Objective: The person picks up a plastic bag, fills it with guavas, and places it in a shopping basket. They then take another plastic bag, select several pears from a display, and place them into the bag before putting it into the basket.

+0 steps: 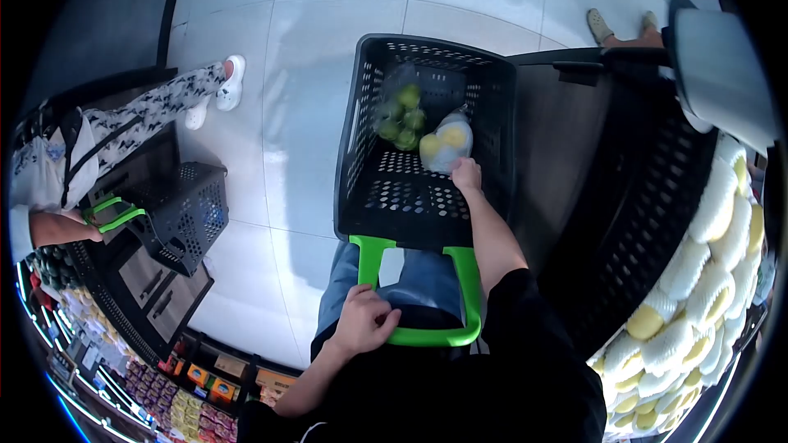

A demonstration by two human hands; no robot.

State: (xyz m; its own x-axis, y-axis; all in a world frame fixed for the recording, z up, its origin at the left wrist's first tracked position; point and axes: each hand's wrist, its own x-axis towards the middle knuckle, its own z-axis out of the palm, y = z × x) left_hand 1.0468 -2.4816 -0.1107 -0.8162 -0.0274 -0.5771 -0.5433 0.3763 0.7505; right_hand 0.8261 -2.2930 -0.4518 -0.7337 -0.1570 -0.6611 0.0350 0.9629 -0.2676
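Observation:
In front of me is a black shopping basket (349, 172) with perforated walls and floor. My left hand (363, 320) is closed on the left side of its green handle (433, 336), close to my body. Inside the basket, my right hand (466, 174) reaches down with fingers closed at the lower right end of a clear plastic bag of yellow fruit (446, 143); its fingertips are partly hidden. Left of that bag, another clear bag of green fruit (404, 119) rests toward the far left of the basket, apart from both hands.
On the right stands a display of yellow fruit in white foam nets (689, 303). To the left, another person (61, 234) grips the green handle of a second black basket (189, 213). Packaged goods (180, 410) fill shelves at lower left. Another person's feet (599, 26) show at upper right.

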